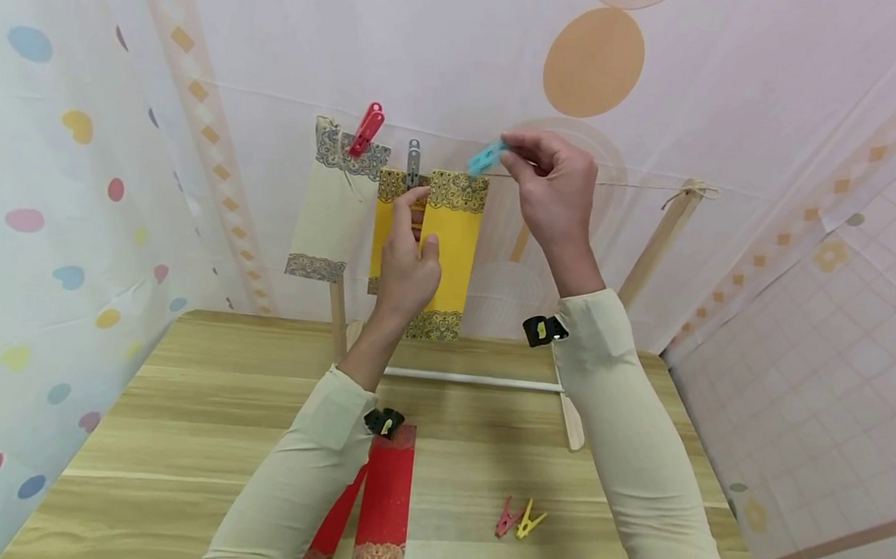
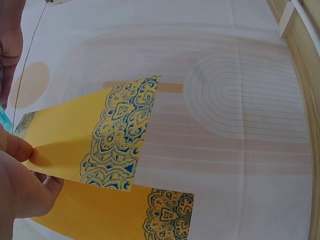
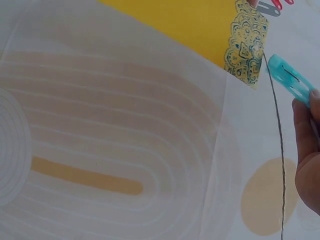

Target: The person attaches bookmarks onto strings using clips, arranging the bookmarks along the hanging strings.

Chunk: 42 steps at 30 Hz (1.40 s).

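My left hand (image 1: 409, 276) pinches a yellow paper card (image 1: 453, 250) by its left edge, thumb in front. Blue-patterned bands (image 2: 122, 132) run across both card ends, and its top lies at the string (image 1: 625, 185). Between thumb and fingers, my right hand (image 1: 559, 188) holds a light-blue clothespin (image 1: 487, 158) just above the card's upper right corner. In the right wrist view the clothespin (image 3: 290, 79) is apart from the card. Behind the left hand, another yellow card (image 1: 383, 227) hangs from a grey clothespin (image 1: 413, 163). Further left, a red clothespin (image 1: 367, 130) holds a cream card (image 1: 331, 212).
Wooden posts (image 1: 663, 235) carry the string, and a white rod (image 1: 481, 381) joins their feet. Red cards (image 1: 386, 494) lie on the wooden table (image 1: 225, 403), partly under the left sleeve. A pink clothespin (image 1: 508, 518) and a yellow clothespin (image 1: 531, 521) lie at the front right.
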Tool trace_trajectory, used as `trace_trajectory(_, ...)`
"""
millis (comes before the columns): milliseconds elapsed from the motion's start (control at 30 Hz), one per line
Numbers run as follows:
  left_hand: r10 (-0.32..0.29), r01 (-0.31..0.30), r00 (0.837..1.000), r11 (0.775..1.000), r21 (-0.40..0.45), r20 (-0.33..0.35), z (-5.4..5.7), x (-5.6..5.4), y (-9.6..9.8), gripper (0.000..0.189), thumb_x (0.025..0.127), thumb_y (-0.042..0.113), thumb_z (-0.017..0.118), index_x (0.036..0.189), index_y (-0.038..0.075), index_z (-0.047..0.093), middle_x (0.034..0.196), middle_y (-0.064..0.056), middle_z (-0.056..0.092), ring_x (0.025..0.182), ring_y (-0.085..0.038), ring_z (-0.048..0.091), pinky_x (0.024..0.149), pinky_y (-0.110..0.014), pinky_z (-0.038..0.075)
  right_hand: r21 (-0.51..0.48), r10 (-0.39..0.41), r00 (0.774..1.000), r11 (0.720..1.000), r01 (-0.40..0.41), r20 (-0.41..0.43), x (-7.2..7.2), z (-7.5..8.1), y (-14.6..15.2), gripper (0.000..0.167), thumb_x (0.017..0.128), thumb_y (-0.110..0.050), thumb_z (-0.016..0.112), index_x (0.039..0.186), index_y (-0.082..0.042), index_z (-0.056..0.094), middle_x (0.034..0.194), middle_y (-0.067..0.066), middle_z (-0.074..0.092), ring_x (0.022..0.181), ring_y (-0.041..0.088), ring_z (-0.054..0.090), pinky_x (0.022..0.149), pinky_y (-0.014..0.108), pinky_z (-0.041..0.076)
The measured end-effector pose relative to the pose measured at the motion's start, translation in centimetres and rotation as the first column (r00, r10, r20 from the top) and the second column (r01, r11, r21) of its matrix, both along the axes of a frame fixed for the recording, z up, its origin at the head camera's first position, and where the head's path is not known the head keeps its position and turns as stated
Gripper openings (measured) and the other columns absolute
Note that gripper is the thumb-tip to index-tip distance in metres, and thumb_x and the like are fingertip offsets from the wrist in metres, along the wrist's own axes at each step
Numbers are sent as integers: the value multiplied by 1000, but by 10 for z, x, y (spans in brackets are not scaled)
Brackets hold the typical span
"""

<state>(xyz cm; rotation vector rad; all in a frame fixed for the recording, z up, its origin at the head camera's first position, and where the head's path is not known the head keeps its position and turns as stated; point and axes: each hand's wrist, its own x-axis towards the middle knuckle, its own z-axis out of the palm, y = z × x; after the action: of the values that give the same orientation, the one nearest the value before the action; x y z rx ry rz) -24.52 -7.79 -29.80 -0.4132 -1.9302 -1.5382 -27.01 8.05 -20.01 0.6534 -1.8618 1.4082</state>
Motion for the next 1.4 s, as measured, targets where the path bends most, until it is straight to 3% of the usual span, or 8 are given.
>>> trace_trajectory(133,2,-2,1000,1000,0,17,1,0,0,55,97,-9,45,149,7,38,104,-15,51,75,-21,41,63,-31,34,33,-11,1000,999,11,1,-4,-2,0,16,86,5,77,102,8,76,100,18,75,84,9,71,78,22,55)
trace_trajectory(400,-23,22,999,1000,14,28,1,-1,1,54,98,-9,45,149,8,38,108,-16,50,86,-23,44,70,-32,37,54,7,1000,998,-8,23,-10,-4,-1,16,86,6,76,101,9,76,99,19,75,80,2,68,77,22,56)
trace_trajectory(600,-27,27,999,1000,14,28,1,-2,1,54,99,-10,44,149,9,38,107,-16,50,79,-23,43,65,-31,35,68,13,999,998,-16,52,-12,-2,-1,16,87,5,76,102,9,76,99,20,75,81,5,69,79,23,56)
trace_trajectory(733,-38,37,999,999,24,25,2,-2,2,53,99,-10,43,149,9,38,109,-16,50,86,-23,45,68,-32,37,74,7,999,997,-10,41,-11,-2,-2,15,87,5,75,102,8,76,98,19,75,81,9,70,77,23,56)
trace_trajectory(833,-47,46,999,998,43,27,3,-3,3,53,100,-10,41,149,9,37,114,-17,50,94,-24,46,73,-33,38,77,-1,999,997,-2,41,-11,-1,-3,14,88,4,75,101,7,77,98,18,75,81,11,70,76,22,55)
trace_trajectory(1000,-54,52,998,996,67,32,4,-4,6,53,100,-10,39,149,11,37,126,-17,49,92,-24,45,72,-33,37,91,-20,995,996,11,101,-10,3,-4,14,90,1,74,102,5,78,100,17,76,82,11,71,77,22,55)
trace_trajectory(1233,-77,72,996,993,89,47,5,-5,10,55,100,-11,39,150,12,37,110,-15,45,84,-23,41,71,-33,35,150,-68,989,987,47,134,-11,7,-2,16,91,-1,74,105,5,77,103,16,76,87,11,71,79,20,53)
trace_trajectory(1400,-77,70,994,993,92,78,5,-4,11,55,101,-8,38,151,14,37,109,-14,46,79,-22,42,67,-33,35,188,-99,986,979,72,136,-12,7,-1,16,92,-3,73,106,3,78,102,15,76,86,12,71,76,19,51)
